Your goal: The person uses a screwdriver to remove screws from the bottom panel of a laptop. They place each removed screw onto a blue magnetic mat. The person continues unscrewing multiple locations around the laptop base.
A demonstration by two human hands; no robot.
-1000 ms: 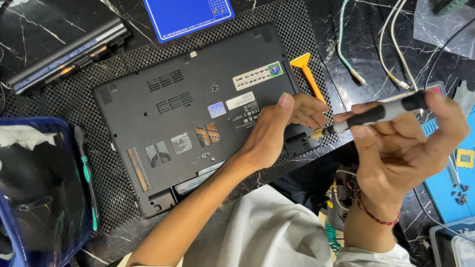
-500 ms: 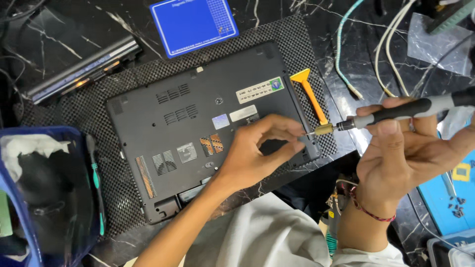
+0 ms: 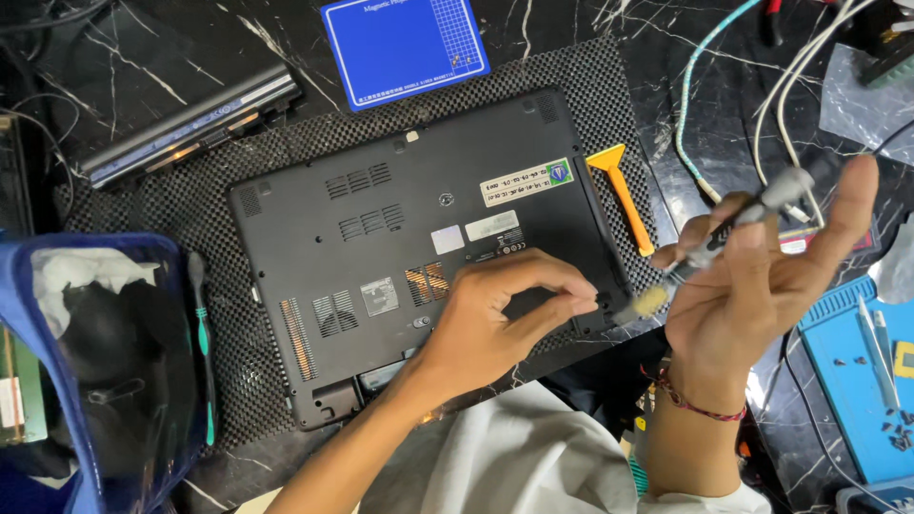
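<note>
counted from beside the bench: mostly ones, two hands

two hands: the left hand (image 3: 486, 319) pinching over one upturned black laptop (image 3: 409, 257), the right hand (image 3: 762, 286) holding one screwdriver (image 3: 733, 228). one orange pry tool (image 3: 624, 195) just beyond the left hand's fingertips, one blue magnetic mat (image 3: 405, 48) far past them, one long black battery (image 3: 186, 124) well off to that hand's outer side, one green-handled brush (image 3: 203, 352) beside its forearm. two white cables (image 3: 781, 86) above the right hand.
</note>
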